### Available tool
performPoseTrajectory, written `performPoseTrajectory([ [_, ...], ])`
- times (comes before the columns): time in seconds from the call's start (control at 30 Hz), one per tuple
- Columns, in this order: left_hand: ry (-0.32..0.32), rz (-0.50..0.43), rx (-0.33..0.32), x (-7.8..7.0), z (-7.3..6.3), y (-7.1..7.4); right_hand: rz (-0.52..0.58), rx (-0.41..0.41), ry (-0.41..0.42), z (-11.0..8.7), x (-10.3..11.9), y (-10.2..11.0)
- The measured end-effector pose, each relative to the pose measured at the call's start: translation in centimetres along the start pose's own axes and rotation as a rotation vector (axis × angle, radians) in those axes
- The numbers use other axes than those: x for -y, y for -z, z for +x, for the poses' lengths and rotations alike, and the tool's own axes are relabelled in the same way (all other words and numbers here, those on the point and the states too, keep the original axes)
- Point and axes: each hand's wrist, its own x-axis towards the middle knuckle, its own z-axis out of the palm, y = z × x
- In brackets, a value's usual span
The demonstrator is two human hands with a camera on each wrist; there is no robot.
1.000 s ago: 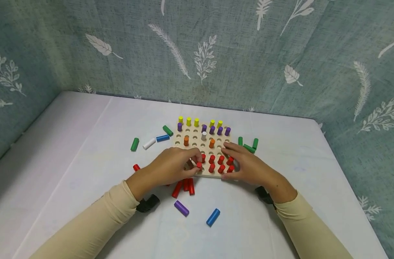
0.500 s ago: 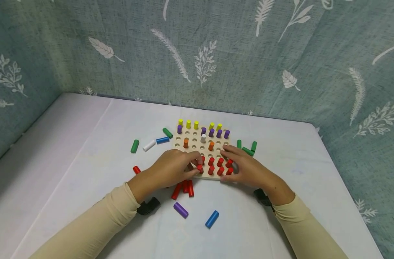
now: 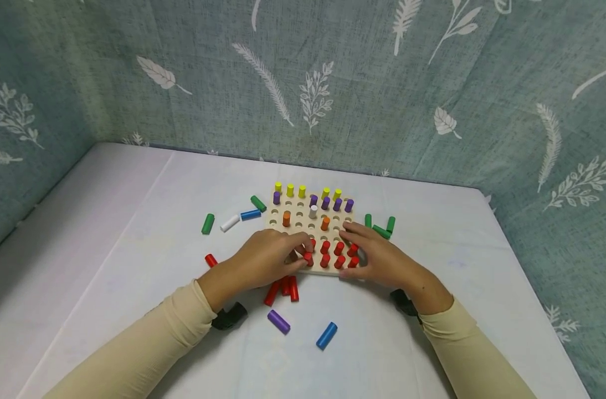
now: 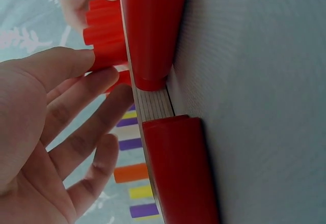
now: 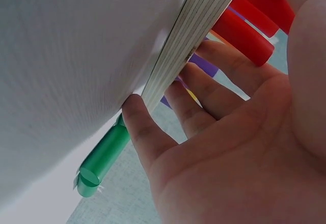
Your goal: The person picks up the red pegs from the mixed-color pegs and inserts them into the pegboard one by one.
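Observation:
A light wooden pegboard (image 3: 317, 270) lies mid-table, with upright pegs in several colours. My left hand (image 3: 265, 255) is at its front edge, pinching a red peg (image 3: 309, 259) between thumb and fingers. The left wrist view shows that red peg (image 4: 109, 56) upright at the board, its lower end hard to make out. At the board's right end, my right hand (image 3: 385, 256) touches the edge with spread, fairly straight fingers. Seen from the right wrist, those fingers (image 5: 188, 114) lie along the board's side (image 5: 173, 56). Several red pegs (image 3: 325, 248) stand between the hands.
Loose red pegs (image 3: 294, 288) lie in front of the board, partly behind my left wrist. A purple peg (image 3: 279, 321) and a blue peg (image 3: 327, 336) lie nearer me. Green (image 3: 208, 223), white (image 3: 230, 223) and blue pegs lie to the left, green pegs (image 3: 381, 231) to the right.
The view shifts slightly. My left fingers stay on the red peg, which appears slightly lower against the board than a second ago. My right hand keeps its place at the board's edge.

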Motion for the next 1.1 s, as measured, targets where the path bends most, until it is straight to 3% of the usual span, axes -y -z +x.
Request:
performPoseTrajectory([
  [0.5,-0.014,0.009,-0.004,-0.01,-0.01,0.05,0.0,-0.005,0.017,0.06,-0.05,0.07],
  [1.1,0.02,-0.073,0.032,0.37,-0.03,-0.01,-0.01,-0.002,0.009,0.03,0.12,0.02],
])
